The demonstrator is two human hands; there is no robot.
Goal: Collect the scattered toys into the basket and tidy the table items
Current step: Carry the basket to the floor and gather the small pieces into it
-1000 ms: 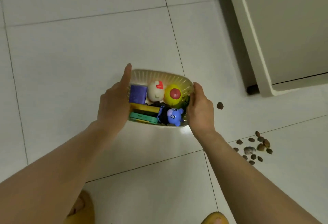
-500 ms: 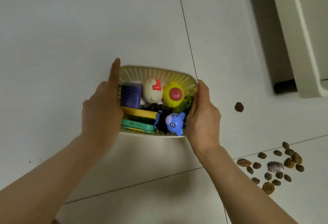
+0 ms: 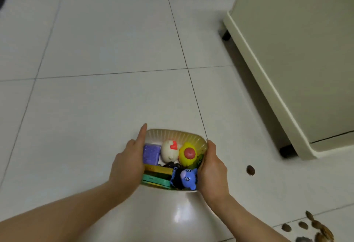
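**Basket held at both ends, floor open ahead**

Head view: you had the basket (image 3: pixel 176 136) off the floor, gripped at its two short ends. Your left hand (image 3: pixel 127 163) was pressed flat against the left end with the forefinger laid straight along the rim; your right hand (image 3: pixel 212 167) was curled around the right end. Inside lay a purple block (image 3: pixel 151 153), a white egg toy (image 3: pixel 170 151), a yellow ball (image 3: pixel 188 153), a blue figure (image 3: pixel 186 178) and stacked flat pieces (image 3: pixel 156 176) in yellow and green.

By the look of it, the load was light: small plastic and rubber toys in a thin slatted plastic shell. Such a shell probably flexes if squeezed, so the two-ended hold was the sound one, and keeping it level mattered because the round toys sat near the rim.

The tiled floor (image 3: pixel 107 96) lay wide and bare ahead and to the left. To the right the cabinet (image 3: pixel 298 54) closed the way, its near corner and foot close by. One nut (image 3: pixel 250 170) lay alone just right of your right hand, and more nuts (image 3: pixel 314 228) were scattered at the frame's lower right corner.
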